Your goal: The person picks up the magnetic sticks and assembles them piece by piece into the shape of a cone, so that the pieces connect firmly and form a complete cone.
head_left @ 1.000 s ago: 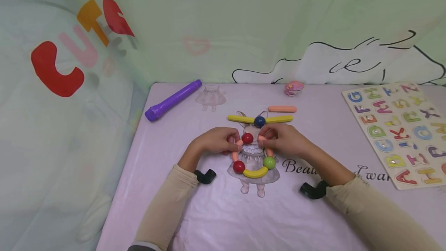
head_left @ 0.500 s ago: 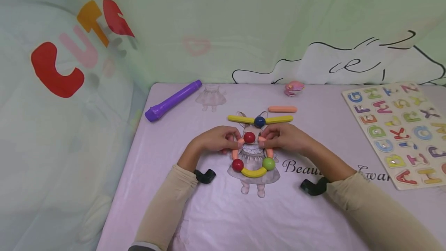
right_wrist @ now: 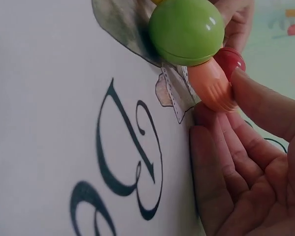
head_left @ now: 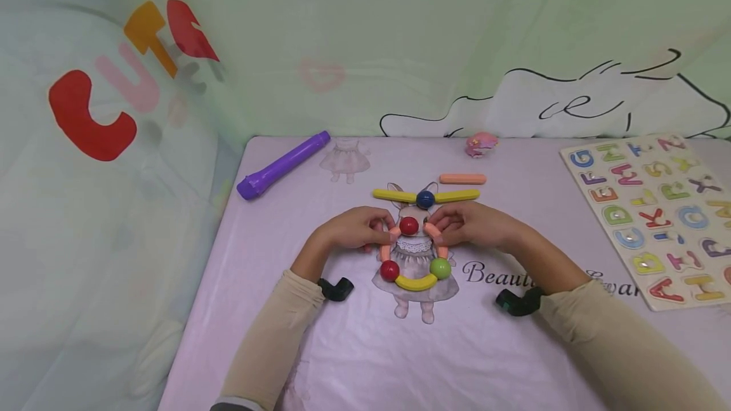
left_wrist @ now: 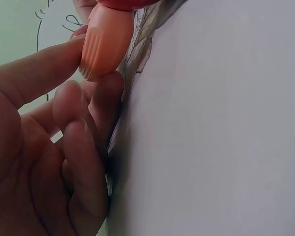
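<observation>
Since a second ago, the right hand (head_left: 478,227) has shifted its thumb slightly outward, so more of the right peach piece (head_left: 442,250) shows; the lower red ball (head_left: 389,271) and green ball (head_left: 440,268) sit a touch further left.

Head view: the left hand (head_left: 355,228) pinches the left peach piece (head_left: 385,252) between thumb and finger, and the right hand pinches the right peach piece likewise. Both pieces lie over the rabbit print (head_left: 415,322) on the table (head_left: 342,366), joined below through the lower red ball, yellow arc (head_left: 416,283) and green ball. Up top, the upper red ball (head_left: 408,226) sits by the left piece's end, with a gap before the right piece's end. Beyond the hands, a blue ball (head_left: 425,200) sits between two yellow sticks (head_left: 457,196), a peach stick (head_left: 462,179) near them. Further off are a purple microphone (head_left: 283,165), a pink toy (head_left: 482,144) and, at right, a letter board (head_left: 634,259).

Left wrist view: the thumb presses the left piece's ridged end, fingertips just beneath; a red ball, cut by the frame, meets its other end.

Right wrist view: the right piece meets the green ball, its ridged end held between thumb and fingertip, near the black lettering (right_wrist: 130,157).
</observation>
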`<state>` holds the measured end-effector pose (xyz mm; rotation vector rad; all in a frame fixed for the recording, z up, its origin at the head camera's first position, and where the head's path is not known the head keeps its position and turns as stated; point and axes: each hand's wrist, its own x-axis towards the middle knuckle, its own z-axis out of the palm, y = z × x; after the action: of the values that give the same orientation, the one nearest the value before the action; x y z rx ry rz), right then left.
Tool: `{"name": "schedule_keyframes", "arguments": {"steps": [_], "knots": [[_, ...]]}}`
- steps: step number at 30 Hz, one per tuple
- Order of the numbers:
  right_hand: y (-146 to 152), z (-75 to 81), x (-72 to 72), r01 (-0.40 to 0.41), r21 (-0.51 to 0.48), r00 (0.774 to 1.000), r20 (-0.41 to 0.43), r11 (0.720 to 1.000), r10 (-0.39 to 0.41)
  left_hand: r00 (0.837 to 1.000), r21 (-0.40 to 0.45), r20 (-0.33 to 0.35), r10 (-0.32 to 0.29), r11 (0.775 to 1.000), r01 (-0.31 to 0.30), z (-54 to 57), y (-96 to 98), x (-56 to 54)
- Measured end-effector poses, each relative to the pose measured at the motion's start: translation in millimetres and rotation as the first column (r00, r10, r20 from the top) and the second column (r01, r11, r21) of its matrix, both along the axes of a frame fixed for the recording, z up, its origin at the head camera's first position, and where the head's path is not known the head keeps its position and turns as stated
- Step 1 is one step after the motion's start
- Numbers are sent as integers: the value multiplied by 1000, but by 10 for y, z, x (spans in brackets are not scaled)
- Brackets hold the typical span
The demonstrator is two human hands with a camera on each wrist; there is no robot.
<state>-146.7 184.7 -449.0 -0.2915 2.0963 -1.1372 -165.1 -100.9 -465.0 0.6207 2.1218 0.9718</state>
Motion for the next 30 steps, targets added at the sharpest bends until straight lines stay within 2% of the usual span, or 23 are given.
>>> {"name": "schedule_keyframes", "arguments": {"steps": [30], "knots": [[-65, 2, -24, 26, 56, 1000, 7, 998, -27, 1000, 9, -18, -10, 1000, 10, 12, 3, -2]]}}
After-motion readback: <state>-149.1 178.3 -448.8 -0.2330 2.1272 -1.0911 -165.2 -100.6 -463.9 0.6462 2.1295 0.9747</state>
